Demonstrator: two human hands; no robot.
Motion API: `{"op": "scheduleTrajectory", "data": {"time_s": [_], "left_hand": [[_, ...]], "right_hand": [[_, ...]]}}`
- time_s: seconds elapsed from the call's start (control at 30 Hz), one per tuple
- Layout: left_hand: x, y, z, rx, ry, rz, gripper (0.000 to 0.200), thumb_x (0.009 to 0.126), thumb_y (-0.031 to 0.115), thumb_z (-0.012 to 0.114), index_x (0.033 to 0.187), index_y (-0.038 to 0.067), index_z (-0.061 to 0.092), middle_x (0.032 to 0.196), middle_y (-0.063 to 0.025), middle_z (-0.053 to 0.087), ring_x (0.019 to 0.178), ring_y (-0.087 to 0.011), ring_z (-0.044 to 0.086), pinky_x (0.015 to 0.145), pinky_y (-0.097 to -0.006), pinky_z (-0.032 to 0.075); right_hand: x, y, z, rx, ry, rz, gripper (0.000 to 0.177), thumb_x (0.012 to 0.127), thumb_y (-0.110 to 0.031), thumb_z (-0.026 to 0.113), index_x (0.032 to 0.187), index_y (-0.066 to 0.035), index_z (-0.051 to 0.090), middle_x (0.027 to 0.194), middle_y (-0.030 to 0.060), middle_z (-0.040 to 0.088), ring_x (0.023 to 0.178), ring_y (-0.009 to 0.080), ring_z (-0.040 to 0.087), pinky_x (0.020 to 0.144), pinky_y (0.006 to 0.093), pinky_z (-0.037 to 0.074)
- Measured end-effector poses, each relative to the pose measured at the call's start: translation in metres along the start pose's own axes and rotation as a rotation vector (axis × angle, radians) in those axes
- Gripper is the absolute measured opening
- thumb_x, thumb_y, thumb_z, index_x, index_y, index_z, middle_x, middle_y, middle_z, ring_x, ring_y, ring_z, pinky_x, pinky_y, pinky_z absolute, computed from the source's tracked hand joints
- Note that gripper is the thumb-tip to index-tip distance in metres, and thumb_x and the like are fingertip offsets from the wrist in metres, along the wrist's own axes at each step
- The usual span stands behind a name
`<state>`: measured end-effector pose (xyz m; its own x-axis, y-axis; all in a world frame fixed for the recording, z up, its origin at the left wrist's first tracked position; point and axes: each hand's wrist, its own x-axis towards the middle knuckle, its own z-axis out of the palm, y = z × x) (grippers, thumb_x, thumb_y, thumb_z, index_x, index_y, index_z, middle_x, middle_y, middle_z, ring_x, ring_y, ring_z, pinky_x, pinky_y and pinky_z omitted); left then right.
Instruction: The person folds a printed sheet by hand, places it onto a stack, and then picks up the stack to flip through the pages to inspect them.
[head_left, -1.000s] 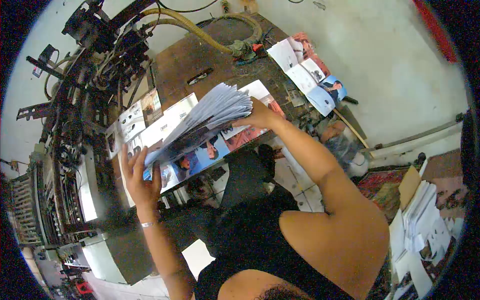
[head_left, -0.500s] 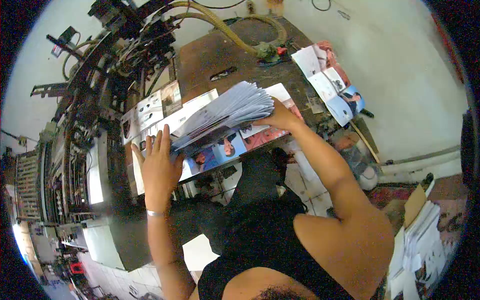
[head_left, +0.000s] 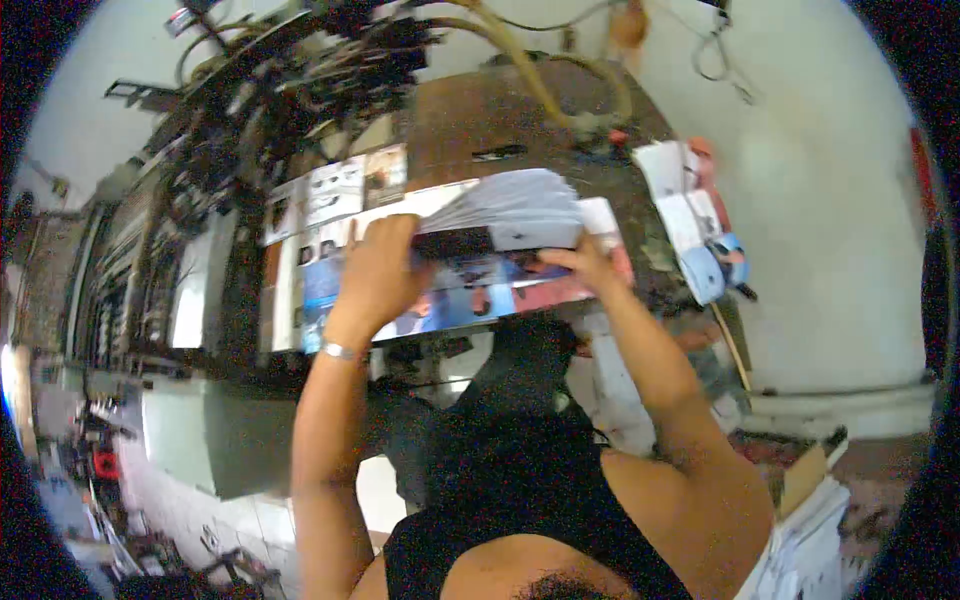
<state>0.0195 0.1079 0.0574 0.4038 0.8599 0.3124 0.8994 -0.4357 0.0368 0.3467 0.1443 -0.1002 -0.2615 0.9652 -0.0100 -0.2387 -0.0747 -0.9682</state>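
Observation:
A thick stack of paper sheets [head_left: 530, 200] is fanned and bowed between my two hands, with its pale edges facing up. My left hand [head_left: 382, 265] is closed at the stack's left end, fingers curled over it and their tips hidden. At the right end, my right hand [head_left: 588, 262] grips the stack, its thumb along the near edge and the other fingers mostly out of sight. Beneath the stack lie printed sheets [head_left: 468, 305] with photo pictures of people, spread along the near side of the wooden table [head_left: 455, 115].
Another folded printed sheet [head_left: 690, 225] hangs over the table's right side. A dark machine [head_left: 290, 100] stands at the left. A yellowish hose [head_left: 520, 60] crosses the far end of the table. A pile of papers [head_left: 805, 535] sits at lower right.
My left hand was spread beside the stack and is now closed at its left end. The stack has turned more level and bowed. The whole view has shifted.

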Motion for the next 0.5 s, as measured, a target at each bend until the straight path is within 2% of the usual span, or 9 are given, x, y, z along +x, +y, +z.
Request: {"op": "scheduleTrajectory", "data": {"time_s": [0.03,0.07,0.1,0.23,0.3,0.33,0.37,0.4,0.5], "left_hand": [[0.006,-0.003,0.006,0.085,0.01,0.0,0.036,0.083,0.017,0.078,0.115,0.009,0.062,0.11,-0.0132,0.071,0.113,-0.0344,0.065,0.118,-0.0586,0.035],[0.011,0.002,-0.002,0.037,-0.069,-0.055,0.027,0.083,0.013,0.078,0.106,0.009,0.065,0.104,-0.0134,0.072,0.11,-0.035,0.066,0.117,-0.0587,0.036],[0.011,0.005,-0.008,0.017,-0.034,-0.04,0.024,0.083,0.013,0.079,0.103,0.009,0.066,0.1,-0.014,0.073,0.109,-0.0348,0.067,0.118,-0.0578,0.036],[0.005,0.012,-0.029,0.047,-0.048,-0.006,0.027,0.085,0.016,0.078,0.108,0.01,0.065,0.101,-0.0138,0.074,0.107,-0.0358,0.067,0.116,-0.0563,0.037],[0.0,0.013,-0.027,0.058,-0.062,-0.005,0.03,0.085,0.017,0.078,0.11,0.01,0.064,0.102,-0.0139,0.074,0.107,-0.036,0.067,0.117,-0.0561,0.037],[-0.002,0.013,-0.023,0.041,-0.111,-0.065,0.032,0.084,0.017,0.078,0.111,0.01,0.064,0.103,-0.014,0.073,0.108,-0.0359,0.066,0.117,-0.056,0.037],[0.0,0.012,-0.019,0.028,-0.152,-0.122,0.034,0.083,0.018,0.078,0.113,0.01,0.063,0.103,-0.014,0.073,0.109,-0.0358,0.066,0.117,-0.056,0.037],[0.005,0.012,-0.017,0.017,-0.182,-0.176,0.036,0.082,0.018,0.079,0.114,0.01,0.062,0.104,-0.014,0.073,0.11,-0.0356,0.066,0.117,-0.056,0.037],[0.003,0.007,-0.016,-0.024,-0.131,-0.051,0.043,0.08,0.019,0.079,0.118,0.01,0.061,0.112,-0.0142,0.071,0.115,-0.0357,0.064,0.116,-0.0592,0.036]], "right_hand": [[0.005,0.006,0.0,-0.021,0.015,-0.059,0.082,0.077,-0.015,0.09,0.147,-0.002,0.05,0.128,0.0095,0.069,0.112,0.0235,0.068,0.1,0.0396,0.056],[0.012,0.008,0.002,-0.04,0.026,-0.121,0.082,0.078,-0.015,0.089,0.149,-0.002,0.049,0.126,0.0091,0.069,0.108,0.0231,0.069,0.096,0.0388,0.057],[0.013,0.006,0.007,-0.021,0.061,-0.144,0.084,0.078,-0.014,0.089,0.15,-0.003,0.048,0.128,0.0087,0.068,0.112,0.0226,0.068,0.099,0.0383,0.056],[0.008,-0.01,0.011,-0.046,0.069,-0.3,0.093,0.074,-0.015,0.092,0.154,-0.003,0.044,0.137,0.009,0.065,0.125,0.0225,0.061,0.11,0.0392,0.048],[-0.002,-0.005,0.013,-0.092,0.013,-0.197,0.103,0.07,-0.016,0.094,0.157,-0.003,0.04,0.143,0.0108,0.061,0.132,0.0234,0.056,0.115,0.0402,0.043],[-0.004,-0.005,0.012,-0.118,-0.018,-0.151,0.107,0.068,-0.017,0.095,0.158,-0.003,0.038,0.146,0.0117,0.059,0.136,0.0238,0.054,0.117,0.0407,0.041],[0.0,0.008,0.009,-0.23,0.017,-0.246,0.119,0.064,-0.021,0.097,0.162,-0.003,0.032,0.152,0.0146,0.055,0.14,0.0258,0.051,0.119,0.0416,0.04],[0.005,0.023,0.005,-0.215,0.039,-0.237,0.124,0.063,-0.024,0.098,0.164,-0.004,0.028,0.156,0.0155,0.051,0.144,0.0266,0.048,0.121,0.0419,0.038],[-0.007,0.01,0.011,-0.193,0.018,-0.17,0.127,0.062,-0.027,0.099,0.164,-0.004,0.027,0.157,0.0164,0.051,0.145,0.0287,0.048,0.121,0.0427,0.038]]}}
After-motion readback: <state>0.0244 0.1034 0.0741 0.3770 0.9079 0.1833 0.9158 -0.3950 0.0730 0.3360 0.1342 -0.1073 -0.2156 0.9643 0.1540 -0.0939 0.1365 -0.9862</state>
